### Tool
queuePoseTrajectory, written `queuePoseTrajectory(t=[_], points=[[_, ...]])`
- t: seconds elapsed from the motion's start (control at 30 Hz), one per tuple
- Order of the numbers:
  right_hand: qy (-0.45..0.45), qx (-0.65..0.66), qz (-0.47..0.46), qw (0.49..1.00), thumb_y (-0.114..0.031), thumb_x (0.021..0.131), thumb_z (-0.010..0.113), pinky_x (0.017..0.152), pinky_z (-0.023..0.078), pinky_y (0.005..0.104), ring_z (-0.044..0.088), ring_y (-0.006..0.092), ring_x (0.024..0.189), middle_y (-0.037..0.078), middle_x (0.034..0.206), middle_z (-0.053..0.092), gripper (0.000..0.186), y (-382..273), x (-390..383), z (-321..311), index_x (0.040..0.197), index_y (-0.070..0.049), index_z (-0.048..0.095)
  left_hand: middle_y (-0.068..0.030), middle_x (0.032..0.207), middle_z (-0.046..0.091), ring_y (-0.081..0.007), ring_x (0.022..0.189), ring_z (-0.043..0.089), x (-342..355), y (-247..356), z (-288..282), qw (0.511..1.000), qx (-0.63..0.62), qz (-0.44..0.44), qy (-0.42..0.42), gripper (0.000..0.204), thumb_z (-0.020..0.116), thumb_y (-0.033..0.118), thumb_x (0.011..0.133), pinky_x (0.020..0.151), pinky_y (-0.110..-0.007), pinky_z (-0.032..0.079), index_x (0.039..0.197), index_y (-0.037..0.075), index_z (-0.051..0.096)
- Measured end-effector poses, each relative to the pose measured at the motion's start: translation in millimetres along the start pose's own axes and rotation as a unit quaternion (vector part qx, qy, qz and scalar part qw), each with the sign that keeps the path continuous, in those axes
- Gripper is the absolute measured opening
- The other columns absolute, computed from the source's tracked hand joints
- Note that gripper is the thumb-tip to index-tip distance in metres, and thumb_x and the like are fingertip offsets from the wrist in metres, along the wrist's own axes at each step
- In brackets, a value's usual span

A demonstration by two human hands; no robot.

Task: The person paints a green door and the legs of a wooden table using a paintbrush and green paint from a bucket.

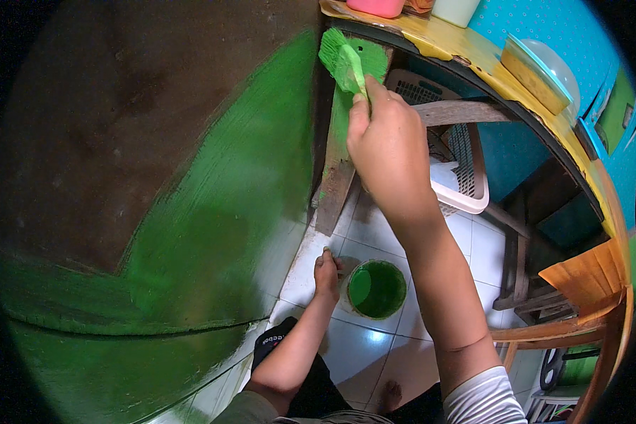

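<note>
My right hand (387, 145) grips a green-coated paintbrush (353, 67), its bristles against the top of a narrow wooden post (337, 184) painted green at its upper part. My left hand (326, 277), low beside the post, has curled fingers; what they hold, if anything, I cannot make out. Just to its right a round container (376, 288) of green paint stands on the white tiles. At the left is a large dark brown panel (120, 127), its lower and right parts covered in green paint.
A yellow-topped wooden shelf (459, 42) carries plastic containers (533, 71) at upper right. Under it sit a plastic basket (466, 191) and wooden framework (509, 261). Tiled floor (364, 339) lies around my legs. A blue patterned wall (572, 28) stands behind.
</note>
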State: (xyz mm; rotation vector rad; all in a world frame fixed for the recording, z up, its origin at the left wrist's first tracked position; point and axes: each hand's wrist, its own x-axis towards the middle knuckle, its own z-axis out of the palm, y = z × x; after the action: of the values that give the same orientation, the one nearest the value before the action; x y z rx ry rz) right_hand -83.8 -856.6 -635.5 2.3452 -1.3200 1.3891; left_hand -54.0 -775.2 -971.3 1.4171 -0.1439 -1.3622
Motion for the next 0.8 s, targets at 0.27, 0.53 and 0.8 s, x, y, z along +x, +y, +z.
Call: queuePoseTrajectory(t=[0.27,0.53,0.8], points=[[0.014,0.018,-0.019,1.000,-0.011,0.089,0.053,0.070,0.052,0.0496,0.065,0.0428,0.077,0.027,0.084,0.065,0.024,-3.9,-4.7,-9.8,0.102,0.008,0.062,-0.0072,0.089,0.063,-0.0193,0.080,0.057,-7.0,0.7,1.8,1.000,-0.003,0.007,-0.013,0.046,0.043,0.051,0.097,0.069,-0.040,0.045,0.105,0.008,0.055],[-0.017,0.033,0.052,0.998,-0.010,0.089,0.053,0.071,0.050,0.0519,0.063,0.0451,0.078,0.030,0.083,0.063,0.026,-1.7,-8.2,-35.6,0.103,0.010,0.062,-0.0018,0.076,0.057,-0.0144,0.072,0.052,-15.3,9.8,2.0,0.999,-0.045,-0.003,0.007,0.036,0.045,0.045,0.098,0.066,-0.035,0.042,0.087,0.011,0.053],[-0.034,0.000,0.037,0.999,-0.012,0.089,0.054,0.073,0.052,0.0510,0.064,0.0445,0.075,0.027,0.079,0.065,0.019,-8.8,10.8,-15.0,0.091,0.005,0.063,-0.0022,0.080,0.058,-0.0148,0.072,0.052,-23.6,10.9,6.1,1.000,-0.020,0.011,0.000,0.038,0.045,0.047,0.097,0.065,-0.034,0.041,0.088,0.011,0.053]])
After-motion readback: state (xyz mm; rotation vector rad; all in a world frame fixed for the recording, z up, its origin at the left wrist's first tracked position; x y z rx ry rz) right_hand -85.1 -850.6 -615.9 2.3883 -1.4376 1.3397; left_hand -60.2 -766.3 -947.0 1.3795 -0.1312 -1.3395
